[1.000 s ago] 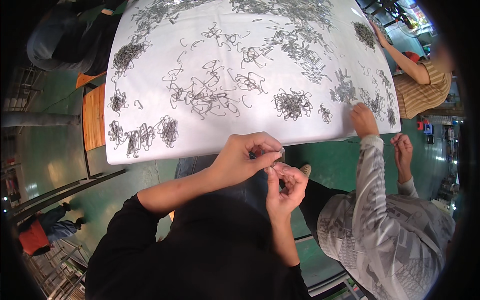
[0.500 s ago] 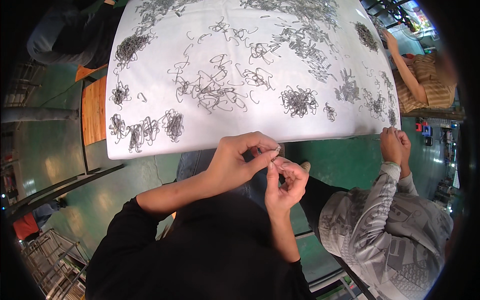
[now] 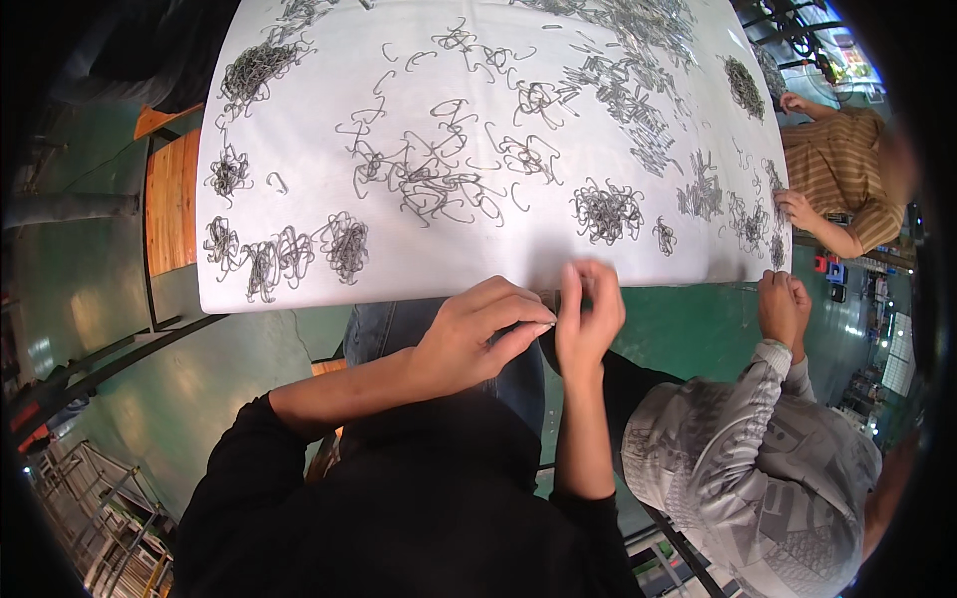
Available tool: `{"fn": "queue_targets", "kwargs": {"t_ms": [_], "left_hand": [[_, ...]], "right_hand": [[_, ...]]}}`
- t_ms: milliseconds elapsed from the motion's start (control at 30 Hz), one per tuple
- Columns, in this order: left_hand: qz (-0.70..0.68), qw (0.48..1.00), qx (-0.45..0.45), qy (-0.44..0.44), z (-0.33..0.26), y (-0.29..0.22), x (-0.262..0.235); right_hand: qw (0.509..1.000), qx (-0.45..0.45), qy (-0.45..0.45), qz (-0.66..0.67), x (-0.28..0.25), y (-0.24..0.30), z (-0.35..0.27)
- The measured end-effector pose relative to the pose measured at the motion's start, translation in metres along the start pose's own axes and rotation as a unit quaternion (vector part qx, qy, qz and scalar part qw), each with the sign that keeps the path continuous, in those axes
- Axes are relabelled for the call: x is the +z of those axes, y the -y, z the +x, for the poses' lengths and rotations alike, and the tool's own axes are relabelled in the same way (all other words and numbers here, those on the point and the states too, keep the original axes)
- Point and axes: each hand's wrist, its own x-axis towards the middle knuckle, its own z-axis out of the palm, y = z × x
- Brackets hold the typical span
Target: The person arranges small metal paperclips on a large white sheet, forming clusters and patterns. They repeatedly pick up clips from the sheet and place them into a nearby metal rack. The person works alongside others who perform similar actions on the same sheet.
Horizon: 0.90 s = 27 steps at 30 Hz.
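Left forearm (image 3: 349, 389) was angled inward, left hand (image 3: 476, 334) was held with thumb and index fingertips pinched, right forearm (image 3: 584, 434) was held upright, right hand (image 3: 592, 314) was raised just beside, fingers curled.

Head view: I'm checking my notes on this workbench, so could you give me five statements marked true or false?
1. Bent wire hooks lie on the white tabletop. True.
2. The right hand is buried in the hooks. False: it is up beside the left hand.
3. The left hand pinches a tiny dark piece. True; too small to identify.
4. The nearest co-worker on the right wears plain black. False: the top is patterned grey.
5. A person in a striped top is at the table's right side. True.
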Motion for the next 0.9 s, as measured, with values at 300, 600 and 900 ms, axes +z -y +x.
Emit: {"fn": "queue_targets", "kwargs": {"t_ms": [300,600,900], "left_hand": [[0.010,1.000,-0.025,0.008,-0.006,-0.006,-0.005],[-0.005,0.999,-0.036,-0.007,-0.011,-0.003,-0.008],[-0.001,0.998,-0.054,-0.019,-0.014,0.000,0.002]], "right_hand": [[0.907,0.191,0.217,-0.306,0.103,0.006,0.178],[0.928,0.193,0.299,-0.113,0.113,-0.027,0.180],[0.859,0.276,0.164,0.397,0.040,-0.019,0.126]]}}
